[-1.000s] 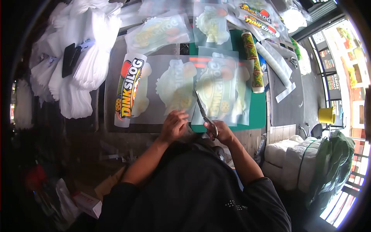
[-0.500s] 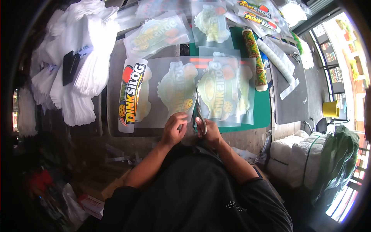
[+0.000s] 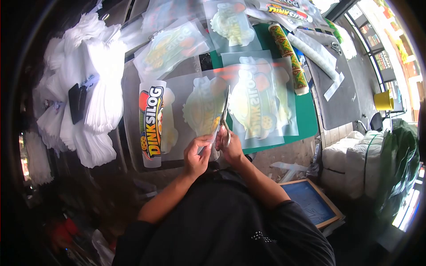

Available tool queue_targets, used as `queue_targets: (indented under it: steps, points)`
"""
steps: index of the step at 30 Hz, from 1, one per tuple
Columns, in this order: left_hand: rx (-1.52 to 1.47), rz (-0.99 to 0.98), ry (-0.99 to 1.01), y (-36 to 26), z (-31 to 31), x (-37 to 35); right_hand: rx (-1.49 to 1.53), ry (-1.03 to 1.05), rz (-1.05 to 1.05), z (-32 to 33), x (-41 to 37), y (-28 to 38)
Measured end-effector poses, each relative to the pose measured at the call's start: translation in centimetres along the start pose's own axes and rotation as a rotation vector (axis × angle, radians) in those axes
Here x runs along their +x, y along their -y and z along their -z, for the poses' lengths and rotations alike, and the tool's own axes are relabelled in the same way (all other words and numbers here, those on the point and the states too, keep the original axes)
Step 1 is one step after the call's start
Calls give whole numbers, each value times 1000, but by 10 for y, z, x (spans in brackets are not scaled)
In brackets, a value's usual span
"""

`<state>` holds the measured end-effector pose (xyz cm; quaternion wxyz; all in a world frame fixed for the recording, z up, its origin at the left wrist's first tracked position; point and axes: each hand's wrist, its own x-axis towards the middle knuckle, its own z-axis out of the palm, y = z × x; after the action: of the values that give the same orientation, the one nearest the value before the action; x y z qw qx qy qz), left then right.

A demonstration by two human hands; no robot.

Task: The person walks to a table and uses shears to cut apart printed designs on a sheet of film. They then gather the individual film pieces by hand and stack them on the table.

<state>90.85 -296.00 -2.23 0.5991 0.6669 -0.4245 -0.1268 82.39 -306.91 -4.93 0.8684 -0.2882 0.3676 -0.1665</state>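
A translucent printed film sheet (image 3: 177, 133) lies across the table, its left end curled into a roll (image 3: 151, 124) that shows a DINKSILOG logo. My left hand (image 3: 198, 155) pinches the lower edge of this sheet and lifts it slightly. Scissors (image 3: 226, 104) are in my right hand (image 3: 230, 146), their blades pointing away from me along a cut between two printed logos. To the right of the blades lies another printed film piece (image 3: 253, 102), with a strip of green cutting mat (image 3: 306, 128) showing in the gap.
More printed films (image 3: 173, 46) lie at the back. A patterned roll (image 3: 288, 57) stretches along the right side of the mat. Bundled white plastic bags (image 3: 104, 97) hang at left, a black object (image 3: 77, 103) on them. A wood-framed screen (image 3: 310, 201) and white sacks (image 3: 350, 164) sit lower right.
The view has turned slightly. My left hand has taken hold of the sheet's near edge and raised it. The scissors tilt more, and the green gap beside the blades looks wider.
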Motion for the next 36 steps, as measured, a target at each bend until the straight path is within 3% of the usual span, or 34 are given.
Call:
queue_targets:
  steps: [5, 13, 15, 19, 23, 27, 31, 36]
  points:
    - [-8, 68, 31, -3, 12, 2, -58, -2, 69, -8, 14, -12]
    - [0, -11, 131, -2, 30, 3, 49, -95, 51, -12, 34, 18]
    - [-4, -28, 128, -1, 31, 6, -274, -107, 107, -2, 42, 21]
    - [4, -31, 118, -5, 33, 10, -312, -210, 27, 0, 41, 41]
    - [58, -68, 176, -13, 33, 9, -377, -112, 5, 4, 49, 80]
    - [50, -70, 106, -14, 28, 7, -503, -42, 82, 11, 69, 83]
    - [104, -38, 51, -18, 20, 2, -374, -69, 1, 6, 79, 99]
    - [187, -7, 25, -16, 1, -15, -469, 15, 174, 24, 104, 120]
